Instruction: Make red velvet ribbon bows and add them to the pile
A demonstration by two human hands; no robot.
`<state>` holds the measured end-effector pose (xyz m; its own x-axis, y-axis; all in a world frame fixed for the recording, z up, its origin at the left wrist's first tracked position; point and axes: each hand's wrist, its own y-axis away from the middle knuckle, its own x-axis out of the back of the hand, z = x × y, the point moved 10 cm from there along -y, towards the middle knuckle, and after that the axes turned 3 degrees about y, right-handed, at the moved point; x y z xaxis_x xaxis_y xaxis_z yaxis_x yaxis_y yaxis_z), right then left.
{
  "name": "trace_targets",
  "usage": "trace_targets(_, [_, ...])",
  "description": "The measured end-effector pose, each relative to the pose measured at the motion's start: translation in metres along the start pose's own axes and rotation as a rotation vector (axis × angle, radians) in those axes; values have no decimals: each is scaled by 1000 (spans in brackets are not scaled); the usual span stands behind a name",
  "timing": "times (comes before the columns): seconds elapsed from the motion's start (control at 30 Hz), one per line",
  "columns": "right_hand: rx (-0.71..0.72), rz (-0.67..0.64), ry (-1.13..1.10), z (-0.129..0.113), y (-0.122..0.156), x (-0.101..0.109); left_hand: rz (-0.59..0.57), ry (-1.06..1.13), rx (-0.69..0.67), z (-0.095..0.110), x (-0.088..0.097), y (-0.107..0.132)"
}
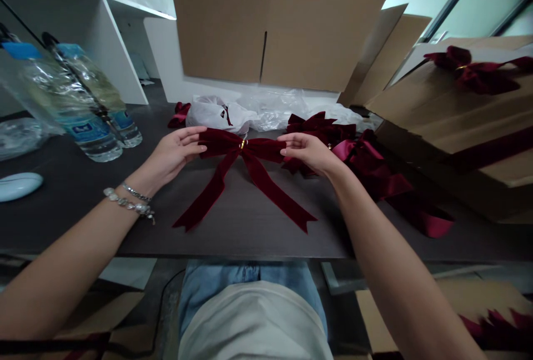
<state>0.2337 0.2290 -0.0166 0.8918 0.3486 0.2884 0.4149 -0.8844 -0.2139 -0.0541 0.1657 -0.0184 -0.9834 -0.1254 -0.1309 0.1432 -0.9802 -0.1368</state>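
A dark red velvet bow (244, 174) with a small gold clasp at its knot lies on the dark table (62, 193), its two tails spread toward me. My left hand (175, 152) pinches the bow's left loop with thumb and fingers. My right hand (308, 150) pinches the right loop the same way. Both hands hold the loops pulled apart, level with the knot.
A pile of more red bows (366, 171) lies right of my right hand. Clear plastic bags (266, 110) sit behind the bow. Two water bottles (89, 99) stand at the left, a white mouse (19, 185) near them. Cardboard boxes (449, 110) crowd the right and back.
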Motion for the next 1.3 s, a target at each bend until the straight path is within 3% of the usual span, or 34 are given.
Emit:
trace_targets(0.23, [-1, 8, 0, -1, 3, 1, 20, 5, 5, 0, 1, 1])
trace_targets(0.47, [-38, -91, -56, -2, 5, -5, 66, -4, 18, 1, 3, 3])
trace_targets(0.73, [-38, -75, -48, -6, 6, -4, 128, -51, 42, -4, 12, 1])
trace_targets(1.13, [-17, -57, -25, -9, 7, -3, 136, -64, 49, -3, 13, 4])
trace_targets(1.3, [11, -24, -14, -9, 6, 2, 48, -62, 32, -3, 6, 0])
